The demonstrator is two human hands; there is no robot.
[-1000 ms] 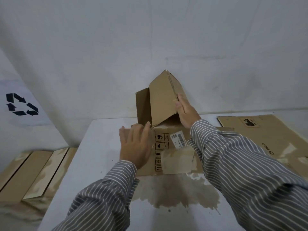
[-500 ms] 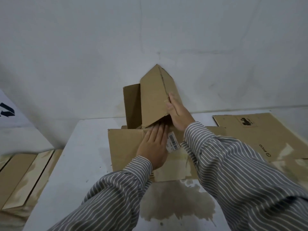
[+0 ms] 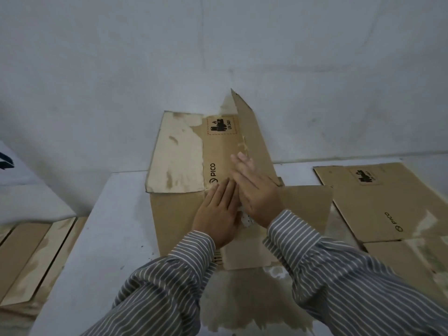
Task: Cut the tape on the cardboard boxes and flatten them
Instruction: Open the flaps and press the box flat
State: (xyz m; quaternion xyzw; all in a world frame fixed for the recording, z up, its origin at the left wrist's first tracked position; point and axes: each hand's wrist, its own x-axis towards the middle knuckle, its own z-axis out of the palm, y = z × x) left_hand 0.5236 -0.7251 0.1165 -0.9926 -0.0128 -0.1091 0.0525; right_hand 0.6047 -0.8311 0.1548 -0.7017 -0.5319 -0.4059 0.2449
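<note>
Both hands flat, fingers straight, pressing down on the box (image 3: 179, 214) mid-table. Left hand (image 3: 219, 214) palm-down on the near panel, fingertips pointing 12 o'clock. Right hand (image 3: 257, 190) just beside it at 3 o'clock, touching or slightly overlapping it; I can't tell which. Its fingers reach up onto the far panel. Neither hand grips anything.

Box is mostly collapsed on the table (image 3: 101, 238). Far panel, printed PICO and UN 3481, tilts up toward the wall (image 3: 218, 57) at 12 o'clock. One flap (image 3: 254, 141) stands up at 1 o'clock from the hands. Another flap (image 3: 308, 204) lies flat at 3 o'clock. Pale torn patches on the far-left panel.

Second box (image 3: 388, 202), already flat, at 3 o'clock on the table, just apart from the first. Stain (image 3: 242, 299) on the table at 6 o'clock, between the sleeves (image 3: 339, 275). Flat cardboard stack (image 3: 29, 258) lower down at 9 o'clock, off the table.
</note>
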